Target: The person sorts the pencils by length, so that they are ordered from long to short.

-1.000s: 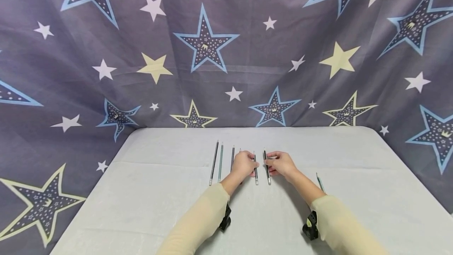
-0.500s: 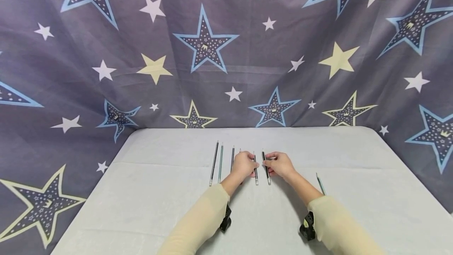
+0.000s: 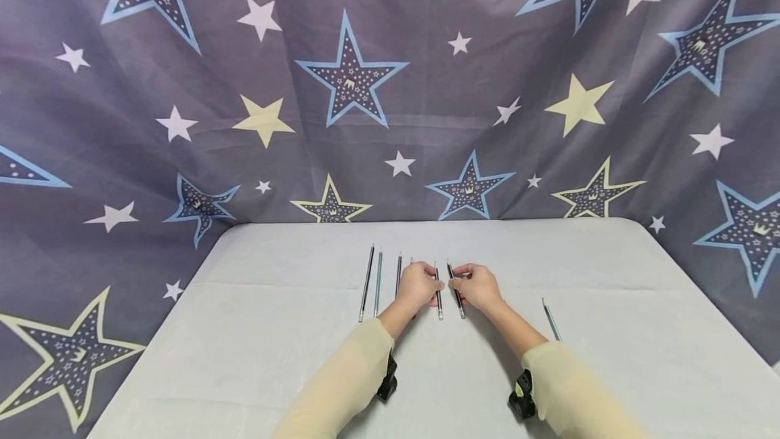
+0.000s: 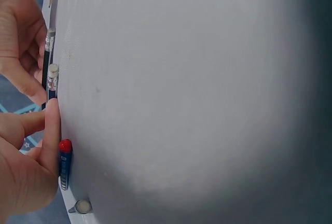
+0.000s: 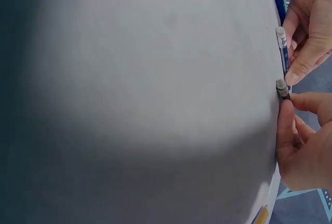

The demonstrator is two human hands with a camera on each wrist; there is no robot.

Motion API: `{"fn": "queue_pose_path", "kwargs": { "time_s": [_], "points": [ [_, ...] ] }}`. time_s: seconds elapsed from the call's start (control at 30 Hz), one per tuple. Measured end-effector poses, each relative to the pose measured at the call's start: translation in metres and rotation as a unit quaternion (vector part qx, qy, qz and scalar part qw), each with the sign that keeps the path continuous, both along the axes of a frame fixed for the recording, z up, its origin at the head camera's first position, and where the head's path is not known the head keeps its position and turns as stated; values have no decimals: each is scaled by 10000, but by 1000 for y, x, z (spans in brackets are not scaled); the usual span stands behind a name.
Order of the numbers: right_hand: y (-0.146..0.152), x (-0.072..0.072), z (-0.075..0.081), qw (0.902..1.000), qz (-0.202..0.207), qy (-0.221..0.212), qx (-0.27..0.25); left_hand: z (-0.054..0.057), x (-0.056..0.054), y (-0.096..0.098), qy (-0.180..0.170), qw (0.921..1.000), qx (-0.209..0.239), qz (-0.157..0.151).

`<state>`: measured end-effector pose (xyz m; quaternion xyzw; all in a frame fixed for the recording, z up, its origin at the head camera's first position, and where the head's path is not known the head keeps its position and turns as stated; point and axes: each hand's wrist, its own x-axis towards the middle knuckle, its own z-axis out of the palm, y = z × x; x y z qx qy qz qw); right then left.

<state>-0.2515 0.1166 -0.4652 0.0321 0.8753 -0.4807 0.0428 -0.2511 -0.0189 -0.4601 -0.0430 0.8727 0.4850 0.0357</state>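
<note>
My left hand (image 3: 419, 283) pinches a dark pencil (image 3: 439, 300) lying lengthwise on the table, its white eraser end pointing toward me. Just to its right, my right hand (image 3: 477, 284) holds a black pencil (image 3: 460, 305) between thumb and fingers. This one slants, its far tip leaning left toward the other pencil, with a narrow gap between them. In the left wrist view, both eraser ends show: the left-hand pencil (image 4: 52, 81) and the right-hand pencil (image 4: 49, 42). A red-ended blue pencil (image 4: 65, 164) lies beside the left hand, mostly hidden in the head view.
Left of the hands lie a black pencil (image 3: 366, 283), a teal pencil (image 3: 378, 283) and another dark pencil (image 3: 399, 273), roughly parallel. Another teal pencil (image 3: 551, 320) lies by the right forearm. The pale cloth-covered table (image 3: 244, 358) ends at a star-patterned curtain (image 3: 378, 154).
My right hand has shifted slightly left, tilting the far end of its black pencil toward the left-hand pencil. The left hand has kept its grip and place.
</note>
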Motion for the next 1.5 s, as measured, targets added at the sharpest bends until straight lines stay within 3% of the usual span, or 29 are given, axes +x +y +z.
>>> {"fn": "queue_pose_path", "kwargs": {
  "time_s": [0.7,1.03,1.33,1.5],
  "points": [
    [-7,2,1,9978,-20,257,619,2,3,-1,-9,10000,-19,-63],
    [-3,1,6,9990,117,203,392,4,1,-1,-34,9997,-197,-131],
    [15,2,22,9988,224,56,428,13,7,-2,317,9957,-774,-407],
    [30,5,31,9982,402,-83,440,19,13,0,610,9947,-713,-409]
  ]
}}
